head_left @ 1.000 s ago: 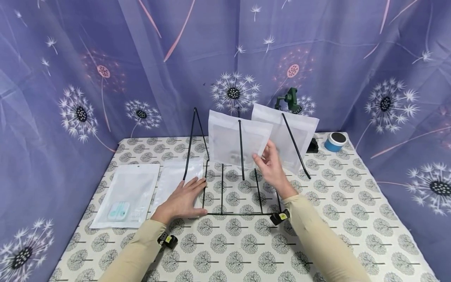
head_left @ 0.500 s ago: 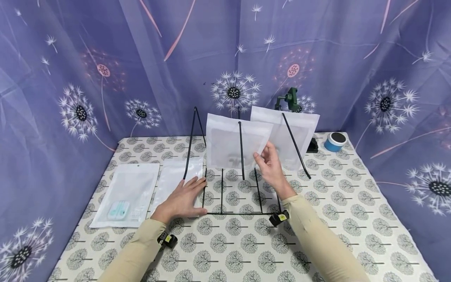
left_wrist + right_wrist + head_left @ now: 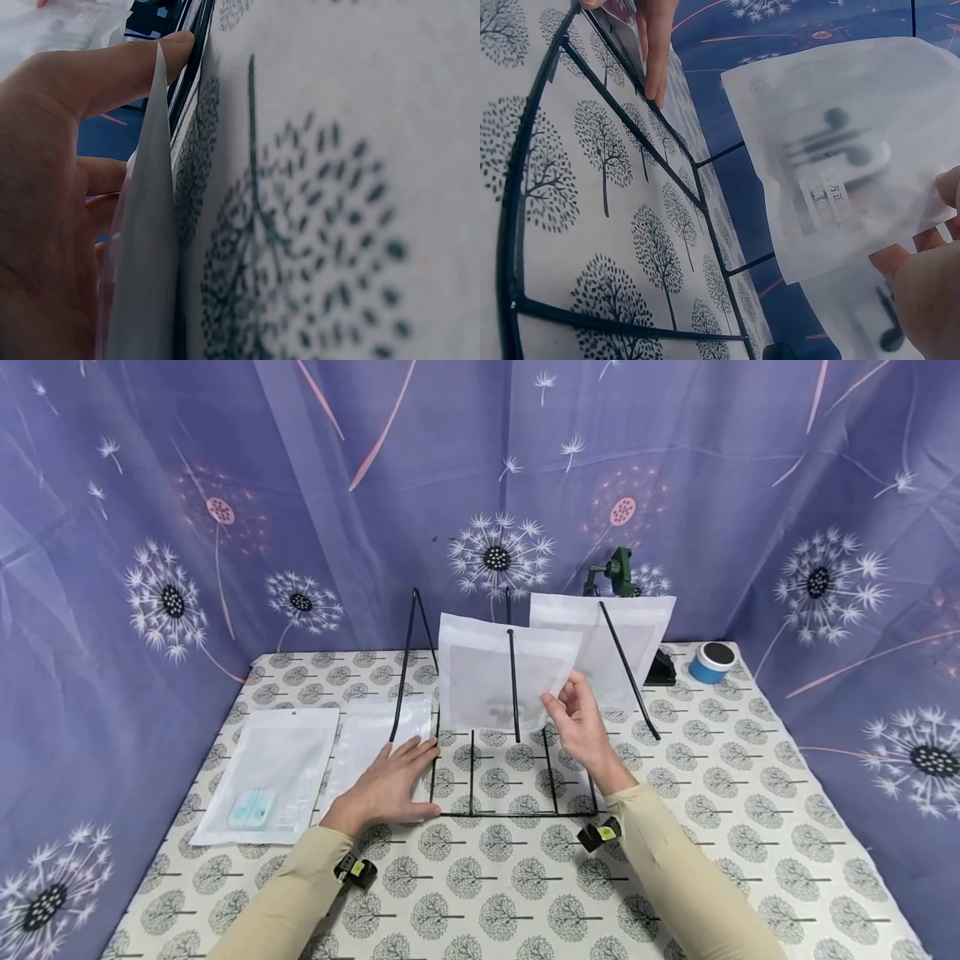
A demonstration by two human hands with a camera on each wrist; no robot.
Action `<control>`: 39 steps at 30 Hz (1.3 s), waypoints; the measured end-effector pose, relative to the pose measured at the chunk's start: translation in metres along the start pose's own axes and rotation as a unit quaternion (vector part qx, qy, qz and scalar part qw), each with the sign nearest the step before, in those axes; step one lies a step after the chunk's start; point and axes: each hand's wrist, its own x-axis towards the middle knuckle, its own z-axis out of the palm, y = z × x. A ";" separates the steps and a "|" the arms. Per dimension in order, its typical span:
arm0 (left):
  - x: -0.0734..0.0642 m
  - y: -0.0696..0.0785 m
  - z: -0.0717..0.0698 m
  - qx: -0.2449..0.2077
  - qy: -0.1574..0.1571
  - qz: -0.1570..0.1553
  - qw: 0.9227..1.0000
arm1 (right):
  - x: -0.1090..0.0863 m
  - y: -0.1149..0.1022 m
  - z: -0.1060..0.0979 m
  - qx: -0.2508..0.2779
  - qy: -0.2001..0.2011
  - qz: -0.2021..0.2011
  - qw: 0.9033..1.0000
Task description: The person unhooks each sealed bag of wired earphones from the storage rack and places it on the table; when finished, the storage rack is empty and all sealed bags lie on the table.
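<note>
Right hand [image 3: 581, 727] pinches the right edge of a white bag [image 3: 474, 681], apparently threaded on the middle prong [image 3: 513, 685]; left hand [image 3: 388, 783] spreads at the rack [image 3: 517, 815]. Likely light, soft; best held by its edge.

a pouch [image 3: 273, 752] lies left of the rack [image 3: 513, 815], a tub [image 3: 709, 670] right

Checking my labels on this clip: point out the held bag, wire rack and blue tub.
Held bag [image 3: 477, 672]: head view, on its front face.
Wire rack [image 3: 514, 693]: head view, on the rod crossing the bag's front.
Blue tub [image 3: 708, 672]: head view, on its side wall.
</note>
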 end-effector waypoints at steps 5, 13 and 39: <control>0.000 0.000 0.000 -0.002 -0.002 0.000 1.000 | -0.003 -0.003 0.000 0.013 -0.002 -0.004 1.000; 0.000 0.000 0.000 -0.002 0.001 0.001 1.000 | -0.008 -0.007 0.000 0.012 -0.006 0.000 1.000; -0.001 0.001 -0.003 0.001 -0.002 0.002 1.000 | -0.031 -0.016 0.000 0.026 -0.015 -0.052 0.998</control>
